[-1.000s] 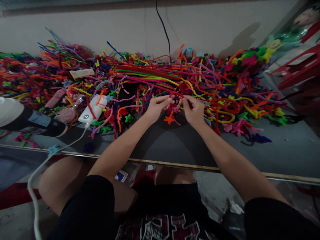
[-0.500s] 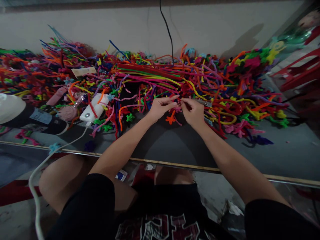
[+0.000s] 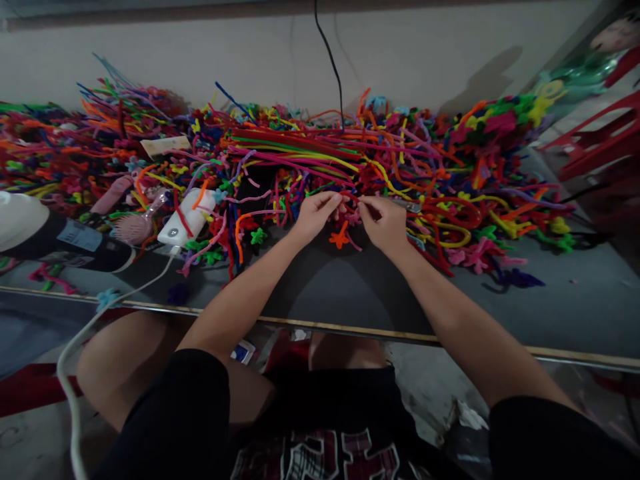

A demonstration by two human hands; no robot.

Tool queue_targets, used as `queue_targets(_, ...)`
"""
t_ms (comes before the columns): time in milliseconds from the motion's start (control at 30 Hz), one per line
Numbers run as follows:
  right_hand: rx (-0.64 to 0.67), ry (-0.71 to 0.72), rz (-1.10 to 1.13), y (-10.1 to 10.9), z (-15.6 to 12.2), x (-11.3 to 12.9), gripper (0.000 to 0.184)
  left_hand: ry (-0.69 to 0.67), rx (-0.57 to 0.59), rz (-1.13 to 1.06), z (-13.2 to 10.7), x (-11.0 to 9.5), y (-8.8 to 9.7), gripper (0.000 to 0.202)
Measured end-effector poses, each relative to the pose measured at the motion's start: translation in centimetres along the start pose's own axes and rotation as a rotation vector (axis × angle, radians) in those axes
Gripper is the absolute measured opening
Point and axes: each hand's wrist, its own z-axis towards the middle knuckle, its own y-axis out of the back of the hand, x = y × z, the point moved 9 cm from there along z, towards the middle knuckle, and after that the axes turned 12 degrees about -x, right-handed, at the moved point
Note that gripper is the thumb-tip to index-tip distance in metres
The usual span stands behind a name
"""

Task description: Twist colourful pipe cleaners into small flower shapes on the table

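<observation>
A short red pipe cleaner point(image 3: 351, 197) spans the small gap between my two hands. My left hand point(image 3: 319, 215) pinches one end between thumb and forefinger. The other end is in the closed fingertips of my right hand point(image 3: 384, 223). Just below the hands, an orange pipe-cleaner flower point(image 3: 339, 236) lies at the front of the pile. A metal tool point(image 3: 407, 206), partly hidden, shows beyond my right hand. Behind both hands lies a bundle of straight pipe cleaners point(image 3: 295, 145) in red, green, pink and yellow.
A heap of colourful pipe cleaners point(image 3: 440, 143) runs along the wall. To the left are a white power bank point(image 3: 186, 220) with a cable, a pink hairbrush point(image 3: 137, 227) and a dark bottle point(image 3: 75, 237) lying down. A black cord point(image 3: 330, 57) hangs behind. The grey table's front edge point(image 3: 345, 328) is near my lap.
The fingers of my left hand have curled in, from stretched out to a pinch. More of the red pipe cleaner shows between my hands. The view has shifted slightly.
</observation>
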Motion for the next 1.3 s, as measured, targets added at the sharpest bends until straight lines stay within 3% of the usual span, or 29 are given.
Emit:
queue_targets(200, 0.018, -0.023, -0.025, -0.2, -0.1, -0.2, 0.026, -0.051, 0.058, 0.030, 0.0, 0.3, -0.5, 0.039)
queue_targets(433, 0.171, -0.115, -0.142, -1.3, -0.6, -1.1, 0.027, -0.144, 0.155, 0.252, -0.8, -0.3, -1.3, 0.030)
queue_targets(667, 0.251, -0.074, -0.173, -1.7, -0.9, -0.5, 0.023, -0.285, 0.130, 0.526, -1.2, -0.7, -1.3, 0.019)
queue_targets(1000, 0.238, -0.106, -0.066, -1.8, -1.2, -0.4, 0.028, -0.521, 0.108, 0.884, -1.9, -1.1, -1.5, 0.025)
queue_targets(1133, 0.242, -0.123, -0.016, -1.8, -1.2, -0.5, 0.029, -0.536, 0.099, 0.858, -2.2, -1.3, -1.7, 0.024)
queue_targets(1300, 0.197, -0.157, -0.003, -1.8, -0.9, -1.1, 0.027, -0.429, -0.021, 0.622, -1.5, -1.8, -0.8, 0.019)
